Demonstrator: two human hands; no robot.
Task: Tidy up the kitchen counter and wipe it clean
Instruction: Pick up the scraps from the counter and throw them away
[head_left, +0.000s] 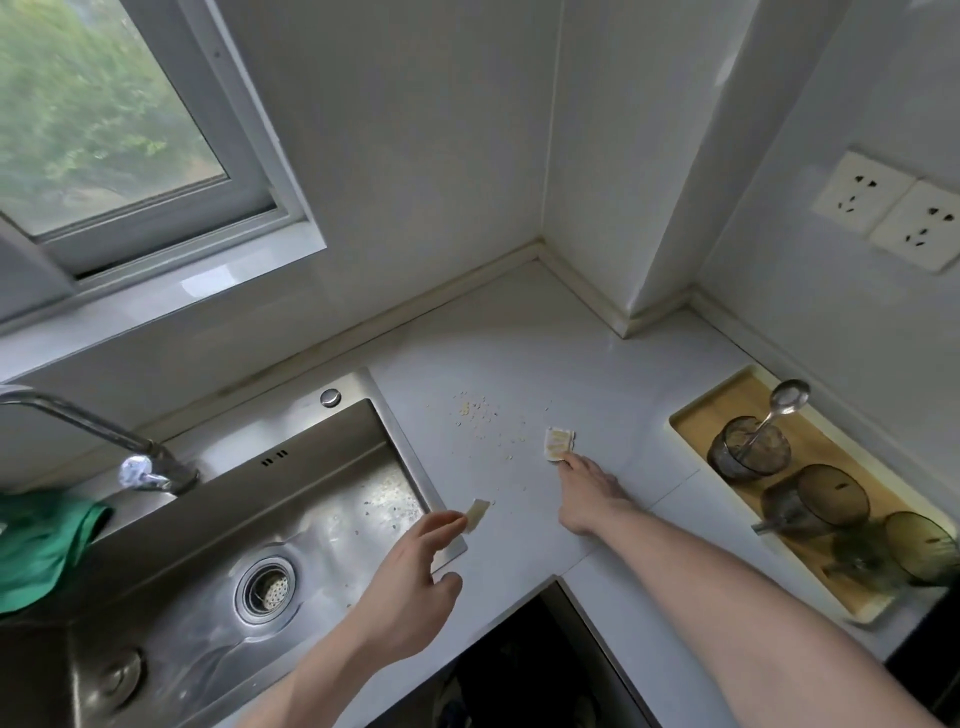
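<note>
On the white counter (561, 353) lies a small torn yellowish wrapper (558, 442). My right hand (589, 491) reaches out flat, its fingertips touching the wrapper's near edge. My left hand (410, 582) hovers at the sink's right rim and pinches a second small pale wrapper scrap (477, 514) between thumb and finger. Scattered crumbs (480, 415) lie on the counter beyond both hands.
A steel sink (260, 545) with drain and tap (104, 431) fills the left; a green cloth (41, 545) hangs at its left edge. At right, a wooden tray (701, 415) holds smoky glass cups (815, 501) and a spoon (784, 402). A dark hob (519, 670) sits near me.
</note>
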